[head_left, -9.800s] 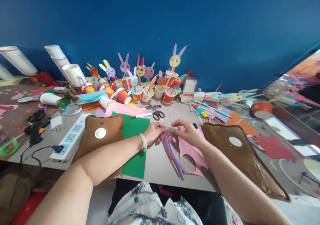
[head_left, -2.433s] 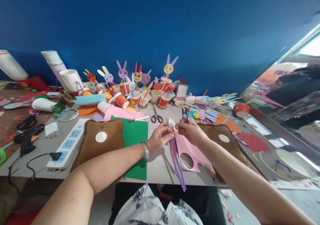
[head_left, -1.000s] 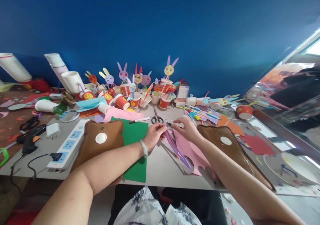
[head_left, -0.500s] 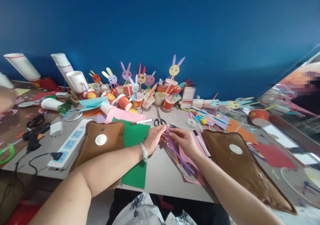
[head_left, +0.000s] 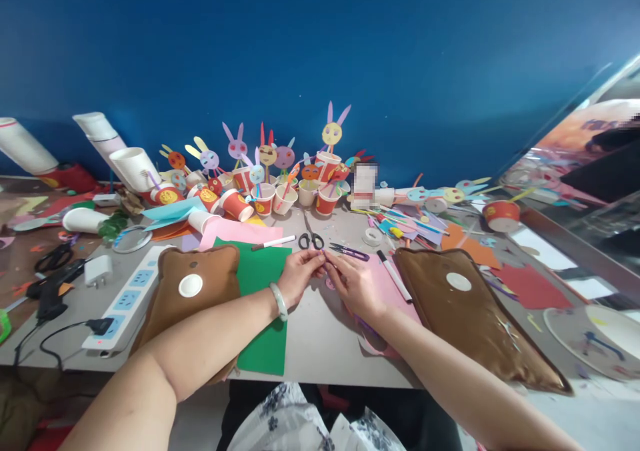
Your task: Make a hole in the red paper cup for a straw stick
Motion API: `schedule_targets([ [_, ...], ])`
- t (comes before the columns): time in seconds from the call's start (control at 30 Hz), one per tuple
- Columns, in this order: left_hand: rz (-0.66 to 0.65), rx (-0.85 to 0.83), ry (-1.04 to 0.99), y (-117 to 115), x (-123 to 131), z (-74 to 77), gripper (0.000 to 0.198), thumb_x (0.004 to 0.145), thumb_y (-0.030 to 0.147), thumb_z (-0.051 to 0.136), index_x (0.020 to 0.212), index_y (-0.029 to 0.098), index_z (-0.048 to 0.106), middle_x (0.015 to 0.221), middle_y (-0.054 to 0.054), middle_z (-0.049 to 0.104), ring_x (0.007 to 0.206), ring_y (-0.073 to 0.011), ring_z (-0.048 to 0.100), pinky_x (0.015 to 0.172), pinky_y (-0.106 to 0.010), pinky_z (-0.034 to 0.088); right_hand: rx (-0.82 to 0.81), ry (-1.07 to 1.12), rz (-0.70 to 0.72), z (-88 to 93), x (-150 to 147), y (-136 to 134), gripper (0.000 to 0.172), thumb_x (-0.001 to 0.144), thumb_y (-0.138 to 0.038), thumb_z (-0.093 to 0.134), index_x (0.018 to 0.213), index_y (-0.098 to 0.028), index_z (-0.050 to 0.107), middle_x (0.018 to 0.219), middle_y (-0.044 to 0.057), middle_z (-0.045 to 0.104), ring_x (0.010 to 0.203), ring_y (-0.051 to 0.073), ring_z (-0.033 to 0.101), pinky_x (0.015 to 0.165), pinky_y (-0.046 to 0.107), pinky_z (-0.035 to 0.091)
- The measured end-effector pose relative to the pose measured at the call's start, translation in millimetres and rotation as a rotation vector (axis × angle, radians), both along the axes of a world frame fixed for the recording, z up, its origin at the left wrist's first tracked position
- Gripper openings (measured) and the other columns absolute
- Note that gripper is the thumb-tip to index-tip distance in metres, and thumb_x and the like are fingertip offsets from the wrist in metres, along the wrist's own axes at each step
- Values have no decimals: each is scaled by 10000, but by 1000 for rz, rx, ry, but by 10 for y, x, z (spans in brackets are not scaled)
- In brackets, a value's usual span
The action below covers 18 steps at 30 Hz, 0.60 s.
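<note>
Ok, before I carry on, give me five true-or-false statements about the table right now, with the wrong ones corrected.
1. The left hand and right hand are close together at the fingertips. True.
2. The right hand is gripping the thread snips. False: the thread snips lie on the table, beyond that hand.
3. The left forearm crosses over the green sheet. True.
4. A pale bangle circles the right wrist. False: the pale bangle is on the left wrist.
5. A black plug sits in the white power strip. True.
</note>
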<state>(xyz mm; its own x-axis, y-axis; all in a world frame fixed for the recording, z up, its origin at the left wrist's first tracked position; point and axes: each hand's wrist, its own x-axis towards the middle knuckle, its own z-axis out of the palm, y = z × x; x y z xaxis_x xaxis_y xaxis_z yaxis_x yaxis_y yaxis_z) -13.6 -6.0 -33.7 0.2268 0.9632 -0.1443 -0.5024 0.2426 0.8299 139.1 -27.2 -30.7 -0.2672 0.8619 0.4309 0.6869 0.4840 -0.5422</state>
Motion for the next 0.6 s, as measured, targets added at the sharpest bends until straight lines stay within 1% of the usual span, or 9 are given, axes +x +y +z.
schedule_targets([
  [0.07, 9, 12, -6, -4, -2, 24, 394, 552, 412, 877, 752, 122, 701, 644, 6, 647, 566, -71, 548, 590, -213, 443, 43, -107, 34, 20, -4, -6, 368, 974, -281, 439, 1283, -197, 621, 1076, 144, 722, 963, 278, 676, 858, 429, 523],
  [0.13, -1, 13, -19, -5, -8, 47, 391, 552, 404, 879, 759, 121, 704, 676, -6, 666, 600, -83, 566, 614, -218, 444, 68, -189, 58, 55, -33, -21, 360, 974, -258, 427, 1281, -185, 600, 1117, 156, 708, 994, 284, 669, 881, 434, 507],
  [0.23, -19, -19, -56, -1, -27, 73, 399, 532, 381, 892, 756, 120, 692, 694, -8, 669, 624, -86, 571, 623, -212, 431, 29, -248, 99, 131, -104, -70, 336, 955, -216, 429, 1243, -159, 591, 1074, 159, 706, 955, 278, 668, 854, 414, 500],
  [0.3, -24, -33, -50, 3, -40, 85, 394, 527, 376, 893, 733, 121, 674, 641, 19, 622, 575, -62, 516, 576, -194, 388, -43, -275, 113, 203, -140, -119, 409, 928, -209, 461, 1323, -129, 532, 1030, 159, 710, 919, 273, 668, 816, 388, 505],
  [0.37, -48, -33, -26, 0, -49, 96, 406, 534, 406, 881, 733, 128, 663, 639, 24, 603, 577, -67, 504, 564, -197, 378, -115, -324, 96, 304, -143, -183, 544, 911, -238, 500, 1439, -121, 432, 970, 139, 718, 871, 261, 673, 776, 364, 511],
  [0.43, -51, -51, -13, -11, -53, 112, 417, 532, 432, 871, 736, 139, 654, 669, 21, 609, 607, -80, 518, 582, -203, 396, -144, -357, 105, 433, -101, -270, 610, 910, -286, 527, 1484, -132, 388, 1018, 138, 720, 915, 260, 679, 799, 362, 518],
  [0.47, -61, -51, -3, -21, -55, 121, 411, 528, 425, 872, 718, 141, 644, 665, 25, 602, 605, -77, 512, 582, -199, 394, -129, -362, 128, 502, -62, -323, 598, 917, -305, 529, 1479, -143, 404, 1091, 147, 711, 987, 265, 672, 845, 375, 515],
  [0.53, -101, -39, 14, -42, -60, 136, 395, 524, 402, 876, 679, 135, 629, 654, 24, 592, 604, -72, 504, 588, -195, 396, -50, -350, 183, 632, 60, -441, 508, 935, -311, 510, 1422, -167, 487, 1221, 151, 679, 1119, 271, 635, 946, 415, 489],
  [0.6, -133, -2, 87, -61, -66, 139, 388, 580, 444, 840, 669, 130, 629, 650, 10, 599, 602, -78, 507, 583, -197, 397, 38, -281, 159, 726, 259, -557, 404, 935, -294, 514, 1321, -197, 583, 1225, 127, 691, 1118, 259, 638, 984, 437, 473],
])
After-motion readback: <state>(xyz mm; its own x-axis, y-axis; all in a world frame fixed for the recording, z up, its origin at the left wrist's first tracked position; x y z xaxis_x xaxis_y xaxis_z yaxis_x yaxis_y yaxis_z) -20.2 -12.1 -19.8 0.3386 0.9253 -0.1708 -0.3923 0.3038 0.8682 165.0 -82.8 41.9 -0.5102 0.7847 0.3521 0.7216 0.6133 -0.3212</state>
